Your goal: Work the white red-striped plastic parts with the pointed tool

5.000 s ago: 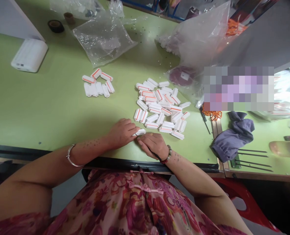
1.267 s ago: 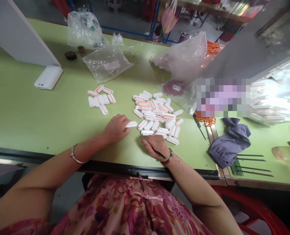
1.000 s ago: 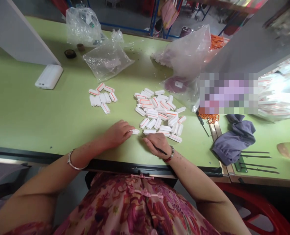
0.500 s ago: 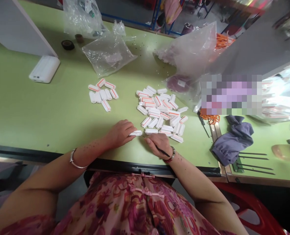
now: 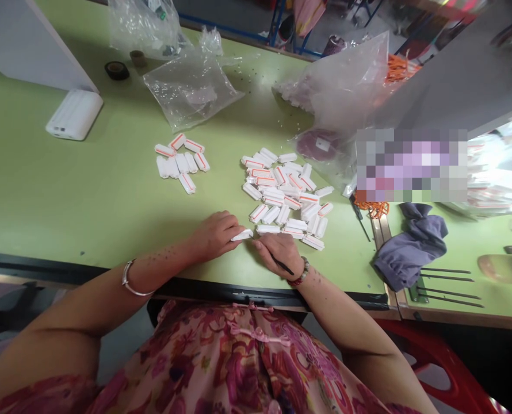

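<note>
My left hand (image 5: 219, 234) is closed, pinching a small white plastic piece (image 5: 242, 235) between thumb and fingers just above the table. In my right hand (image 5: 278, 253) is a slim black tweezers-like tool (image 5: 283, 265), its rear end sticking out past the hand towards the wrist. The tool's dark tip is at the right end of the white piece. Just beyond my right hand lies a loose pile of white plastic pieces (image 5: 273, 197), several with an orange-red stripe. A smaller group of similar pieces (image 5: 177, 164) lies to the left.
Clear plastic bags (image 5: 191, 92) lie at the back, one beside a purple disc (image 5: 318, 145). A white box-shaped device (image 5: 75, 115) and black tape roll (image 5: 117, 71) are at left. Grey-purple cloth (image 5: 411, 247) and thin dark rods (image 5: 450, 293) lie at right on the green table (image 5: 66, 201).
The white piece in my left hand has turned, showing a smoother side instead of its ridged one. The tool in my right hand has tilted slightly. Both hands stay close together.
</note>
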The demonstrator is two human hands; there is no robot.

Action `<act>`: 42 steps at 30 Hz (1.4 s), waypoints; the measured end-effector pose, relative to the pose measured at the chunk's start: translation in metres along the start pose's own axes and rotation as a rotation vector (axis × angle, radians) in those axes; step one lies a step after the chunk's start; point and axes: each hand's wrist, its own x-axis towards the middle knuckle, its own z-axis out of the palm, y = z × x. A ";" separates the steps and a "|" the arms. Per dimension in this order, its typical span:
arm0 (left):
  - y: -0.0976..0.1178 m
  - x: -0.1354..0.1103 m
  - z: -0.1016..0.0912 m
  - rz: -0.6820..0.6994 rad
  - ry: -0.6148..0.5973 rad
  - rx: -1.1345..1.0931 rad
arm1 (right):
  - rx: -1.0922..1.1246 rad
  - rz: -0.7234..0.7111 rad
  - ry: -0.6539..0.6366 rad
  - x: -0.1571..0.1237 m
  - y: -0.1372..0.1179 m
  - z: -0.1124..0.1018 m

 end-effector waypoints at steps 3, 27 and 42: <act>0.002 0.001 0.000 0.018 -0.019 0.036 | -0.050 -0.015 0.000 0.002 -0.003 0.001; 0.000 -0.001 0.002 0.030 0.006 0.037 | -0.091 -0.052 -0.024 0.000 -0.008 0.005; -0.002 0.000 0.003 -0.087 0.015 -0.243 | -0.014 -0.087 -0.033 -0.003 -0.005 0.006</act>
